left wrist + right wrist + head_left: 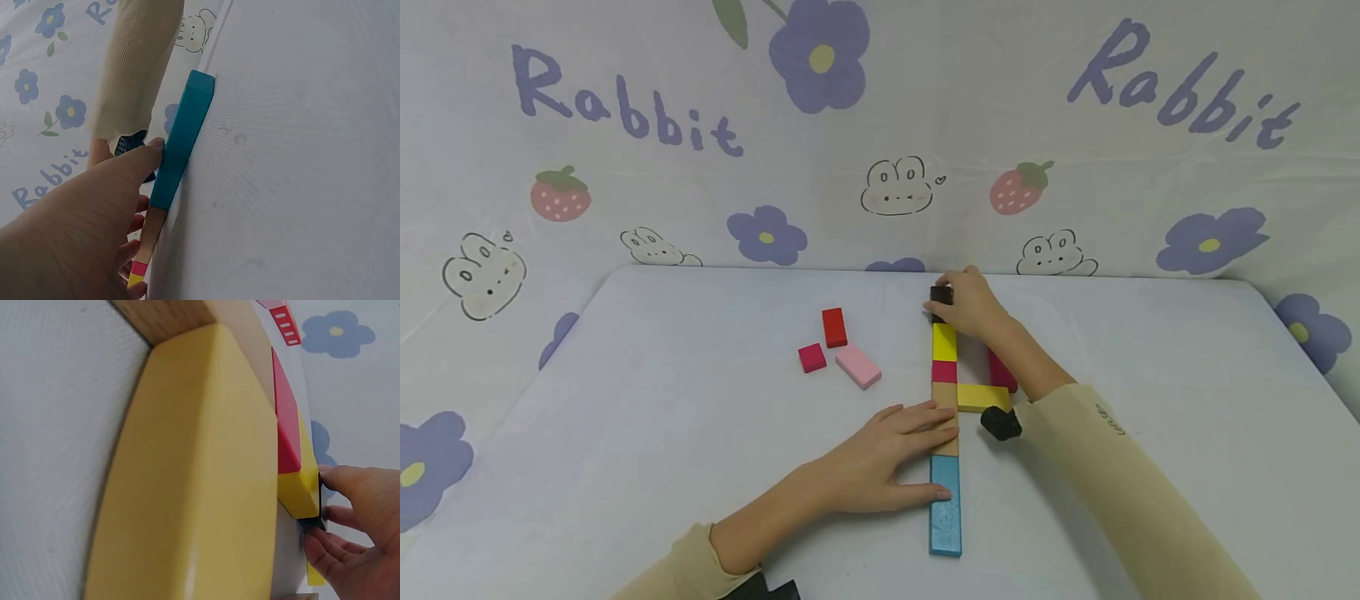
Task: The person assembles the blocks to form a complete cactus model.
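Note:
A straight row of blocks runs away from me: a blue block [945,517], a plain wooden block [948,446], a small crimson block [944,372], a yellow block [944,342] and a black block [941,294] at the far end. My right hand [973,307] pinches the black block between thumb and fingers, against the yellow one. Fairly straight fingers of my left hand [876,462] rest on the wooden block, its thumb on the blue one. Another yellow block [985,397] juts rightward from the wooden block. A crimson block [1002,375] lies partly hidden behind my right forearm.
Left of the row lie a red block [834,327], a small crimson cube [812,357] and a pink block [858,367]. The white table [662,400] ends at a patterned cloth backdrop [685,200]. A black wrist device [1002,423] hangs below my right cuff.

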`<state>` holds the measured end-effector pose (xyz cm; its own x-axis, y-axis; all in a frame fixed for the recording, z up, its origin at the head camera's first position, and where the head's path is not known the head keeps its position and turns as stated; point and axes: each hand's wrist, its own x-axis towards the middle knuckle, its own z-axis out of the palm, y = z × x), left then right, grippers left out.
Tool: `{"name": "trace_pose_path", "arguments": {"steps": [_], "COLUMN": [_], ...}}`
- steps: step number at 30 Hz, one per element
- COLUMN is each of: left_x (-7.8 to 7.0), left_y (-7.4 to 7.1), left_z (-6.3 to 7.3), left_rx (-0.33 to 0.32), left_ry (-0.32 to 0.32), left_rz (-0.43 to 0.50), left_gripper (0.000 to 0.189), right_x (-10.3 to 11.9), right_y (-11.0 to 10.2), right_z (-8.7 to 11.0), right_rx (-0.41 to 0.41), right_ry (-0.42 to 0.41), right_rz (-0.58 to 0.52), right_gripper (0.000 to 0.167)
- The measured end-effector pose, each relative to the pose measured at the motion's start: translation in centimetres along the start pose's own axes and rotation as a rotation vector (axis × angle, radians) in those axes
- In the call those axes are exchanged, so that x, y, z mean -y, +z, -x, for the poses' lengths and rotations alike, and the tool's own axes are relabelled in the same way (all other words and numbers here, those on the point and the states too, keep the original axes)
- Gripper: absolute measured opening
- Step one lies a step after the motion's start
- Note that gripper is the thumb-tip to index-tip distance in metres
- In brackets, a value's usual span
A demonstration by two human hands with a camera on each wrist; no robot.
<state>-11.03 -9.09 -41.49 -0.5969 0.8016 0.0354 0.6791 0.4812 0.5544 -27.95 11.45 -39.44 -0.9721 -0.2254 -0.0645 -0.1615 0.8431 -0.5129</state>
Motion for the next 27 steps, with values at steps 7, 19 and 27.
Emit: {"name": "trace_pose_path", "arguments": {"steps": [7, 19, 27], "left_x": [0.09, -0.03, -0.09], "left_y": [0.04, -0.05, -0.11], "left_z": [-0.04, -0.1, -0.12], "left_rx": [0.001, 0.002, 0.005], "left_ry": [0.002, -0.006, -0.006], "left_rz": [-0.005, 0.0, 0.008], "left_gripper": [0.073, 0.073, 0.073], "right_x": [-0.23, -0.61, -0.92], "right_y": [0.0, 0.12, 0.24], "right_z": [0.26, 0.7, 0.61], "right_rx": [-0.022, -0.059, -0.069], "right_ry": [0.017, 0.041, 0.043], "right_rz": [-0.038, -0.13, -0.171], "right_gripper": [0.054, 0.051, 0.051]}}
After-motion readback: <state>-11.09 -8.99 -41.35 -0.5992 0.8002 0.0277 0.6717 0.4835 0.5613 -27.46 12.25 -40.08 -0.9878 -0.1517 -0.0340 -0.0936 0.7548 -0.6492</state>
